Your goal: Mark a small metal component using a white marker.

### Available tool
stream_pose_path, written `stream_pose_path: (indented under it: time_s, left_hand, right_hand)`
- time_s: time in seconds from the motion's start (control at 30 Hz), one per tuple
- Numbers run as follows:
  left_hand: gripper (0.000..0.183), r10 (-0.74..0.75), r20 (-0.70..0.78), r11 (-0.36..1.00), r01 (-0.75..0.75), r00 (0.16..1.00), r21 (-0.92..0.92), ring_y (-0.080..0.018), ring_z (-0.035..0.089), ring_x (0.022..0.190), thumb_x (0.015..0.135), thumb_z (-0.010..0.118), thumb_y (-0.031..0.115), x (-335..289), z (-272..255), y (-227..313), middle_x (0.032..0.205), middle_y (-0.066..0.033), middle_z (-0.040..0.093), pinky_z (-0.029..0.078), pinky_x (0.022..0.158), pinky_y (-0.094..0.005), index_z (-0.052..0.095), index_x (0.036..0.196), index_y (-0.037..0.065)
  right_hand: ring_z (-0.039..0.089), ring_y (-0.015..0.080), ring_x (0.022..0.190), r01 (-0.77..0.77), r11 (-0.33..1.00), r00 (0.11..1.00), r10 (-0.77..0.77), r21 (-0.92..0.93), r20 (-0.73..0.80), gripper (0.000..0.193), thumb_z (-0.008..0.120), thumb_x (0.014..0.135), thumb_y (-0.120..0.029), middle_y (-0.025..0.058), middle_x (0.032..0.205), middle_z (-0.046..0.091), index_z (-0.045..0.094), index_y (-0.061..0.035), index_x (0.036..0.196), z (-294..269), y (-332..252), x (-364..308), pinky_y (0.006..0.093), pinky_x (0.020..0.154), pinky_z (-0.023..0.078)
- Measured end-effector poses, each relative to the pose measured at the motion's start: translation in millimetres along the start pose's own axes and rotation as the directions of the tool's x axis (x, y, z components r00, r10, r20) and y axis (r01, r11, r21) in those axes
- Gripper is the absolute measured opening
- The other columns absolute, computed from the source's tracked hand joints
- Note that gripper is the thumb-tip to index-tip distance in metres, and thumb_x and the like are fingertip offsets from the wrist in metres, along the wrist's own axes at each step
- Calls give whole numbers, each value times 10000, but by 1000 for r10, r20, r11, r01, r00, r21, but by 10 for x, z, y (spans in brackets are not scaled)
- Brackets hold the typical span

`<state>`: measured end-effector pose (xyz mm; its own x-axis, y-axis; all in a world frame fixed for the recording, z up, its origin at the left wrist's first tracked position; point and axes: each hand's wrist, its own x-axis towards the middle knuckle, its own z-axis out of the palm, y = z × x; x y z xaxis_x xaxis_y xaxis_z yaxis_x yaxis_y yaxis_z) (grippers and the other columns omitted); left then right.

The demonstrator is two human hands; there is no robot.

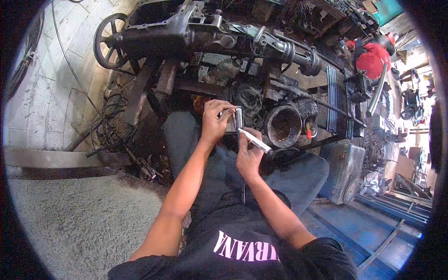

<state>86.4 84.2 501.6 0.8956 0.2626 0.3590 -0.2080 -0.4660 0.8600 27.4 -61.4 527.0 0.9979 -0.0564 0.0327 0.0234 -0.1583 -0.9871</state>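
My right hand (249, 156) is closed around a white marker pen (255, 141) with a dark end, which slants down to the right. My left hand (217, 121) is closed beside a small shiny metal piece (239, 119), its fingertips at the upper end. The marker's upper end meets or overlaps that piece; I cannot tell which. Both hands are above my lap, in front of a greasy metal bowl (283, 126) with a little dark liquid in it. A red-handled tool (308, 130) stands at the bowl's right side.
A long grey machine housing (158, 39) with a black handwheel (111, 41) lies across the bench ahead. Tangled cables (114, 119) lie at the left. To the right are a worn blue-grey case (344, 172) and a blue metal frame (378, 233). A person in red (373, 60) is farther off.
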Motion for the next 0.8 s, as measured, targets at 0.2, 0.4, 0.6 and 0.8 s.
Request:
stream_pose_path:
  time_s: [0.2,0.4,0.6,0.8]
  left_hand:
    - [171,1,-9,1000,-1,1000,7,-264,627,1015,901,719,241,-1,1,16,971,-67,730,431,964,-401,786,956,94]
    - [161,3,-1,1000,-3,1000,3,-268,633,1002,898,719,228,0,-12,-8,964,-76,729,432,962,-397,779,951,87]
    - [165,-16,8,1000,16,1000,-1,-275,624,1029,895,722,232,5,-8,13,984,-83,725,434,971,-401,770,939,81]
    - [166,-21,-96,999,18,995,-38,-274,590,1015,887,733,234,81,-35,28,960,-74,705,437,946,-403,743,906,69]
  right_hand:
    - [524,99,869,83,996,996,-83,16,-41,117,623,995,-56,23,972,608,623,-9,1103,12,-18,-1,254,800,443]
    - [600,174,883,118,987,993,-117,-111,21,116,643,960,-47,100,985,640,634,6,1063,8,13,31,309,813,492]
    - [605,191,875,242,953,970,-240,-183,37,109,638,954,-26,105,986,643,636,16,1054,14,43,55,320,807,497]
    - [602,163,882,135,989,987,-139,-54,-77,157,612,987,-47,98,972,636,606,23,1127,-65,-83,-31,316,805,500]
